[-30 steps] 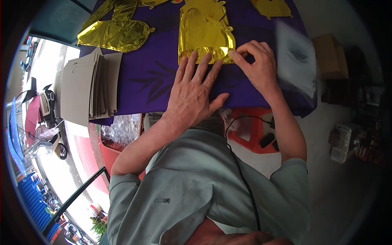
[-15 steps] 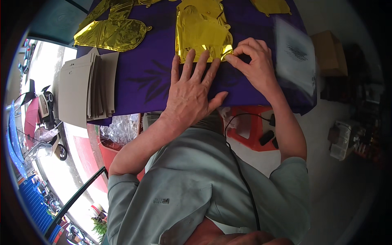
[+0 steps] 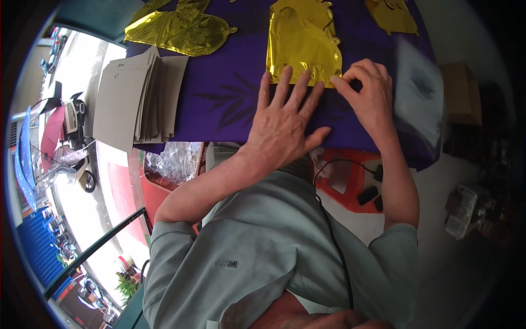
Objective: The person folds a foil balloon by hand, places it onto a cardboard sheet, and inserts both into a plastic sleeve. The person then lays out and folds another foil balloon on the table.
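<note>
A flat gold foil balloon (image 3: 304,44) lies on the purple tablecloth (image 3: 219,107), its near edge toward me. Spread across that near edge, the fingertips of my left hand (image 3: 282,118) press on the foil; the hand is flat and open, thumb out to the right. My right hand (image 3: 368,90) pinches the near right corner of the balloon between thumb and index finger, with the other fingers curled. Another gold foil balloon (image 3: 178,34), flat and crinkled, lies at the far left. Part of a further gold foil piece (image 3: 392,15) shows at the far right.
A stack of grey cardboard sheets (image 3: 123,98) stands at the table's left edge. On the right lies a clear plastic packet (image 3: 419,90), with a brown cardboard box (image 3: 463,96) beyond. Below the table are a red bin (image 3: 159,186) holding clear plastic and a red stool (image 3: 342,183).
The whole scene has shifted right and slightly up in the picture as my head moved. Both hands keep nearly the same pose on the foil balloon.
</note>
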The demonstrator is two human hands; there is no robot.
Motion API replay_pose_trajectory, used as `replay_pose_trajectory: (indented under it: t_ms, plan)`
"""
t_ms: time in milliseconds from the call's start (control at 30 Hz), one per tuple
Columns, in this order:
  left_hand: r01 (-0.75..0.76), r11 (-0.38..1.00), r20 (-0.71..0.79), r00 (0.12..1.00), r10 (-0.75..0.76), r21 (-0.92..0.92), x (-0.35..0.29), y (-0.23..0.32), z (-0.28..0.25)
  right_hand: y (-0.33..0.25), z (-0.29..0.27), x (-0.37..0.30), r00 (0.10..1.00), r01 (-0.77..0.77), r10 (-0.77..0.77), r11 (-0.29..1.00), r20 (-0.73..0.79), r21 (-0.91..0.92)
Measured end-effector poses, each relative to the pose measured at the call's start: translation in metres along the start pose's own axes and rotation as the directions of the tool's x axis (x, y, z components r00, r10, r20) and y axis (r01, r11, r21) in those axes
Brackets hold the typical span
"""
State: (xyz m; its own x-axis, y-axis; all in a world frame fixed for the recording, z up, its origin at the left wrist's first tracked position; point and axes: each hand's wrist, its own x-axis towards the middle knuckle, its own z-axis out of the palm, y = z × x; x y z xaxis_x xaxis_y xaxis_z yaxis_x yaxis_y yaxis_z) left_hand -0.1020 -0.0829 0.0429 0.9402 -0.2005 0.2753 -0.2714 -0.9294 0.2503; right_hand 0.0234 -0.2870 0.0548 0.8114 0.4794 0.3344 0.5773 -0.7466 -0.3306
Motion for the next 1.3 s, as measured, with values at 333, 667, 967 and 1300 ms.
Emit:
replay_pose_trajectory:
  t_ms: [333, 667, 967, 1300]
  plan:
    - [-0.023, 1.0, 0.002, 1.0, 0.023, -0.002, -0.001, -0.002, 0.002, -0.001, 0.006, -0.002, 0.996, 0.04, -0.039, 0.999, -0.081, 0.01]
    - [-0.058, 0.998, 0.051, 0.997, 0.06, -0.032, 0.006, -0.003, 0.002, 0.005, 0.012, -0.015, 0.984, 0.031, -0.031, 1.0, -0.176, -0.003]
    - [-0.024, 1.0, 0.118, 0.993, 0.024, -0.006, 0.008, 0.001, -0.002, -0.002, 0.012, -0.017, 0.983, 0.16, -0.163, 0.986, -0.086, -0.033]
    - [-0.001, 1.0, 0.241, 0.97, 0.0, 0.003, 0.013, 0.004, -0.009, 0.005, 0.013, -0.022, 0.986, 0.143, -0.151, 0.984, 0.074, 0.104]
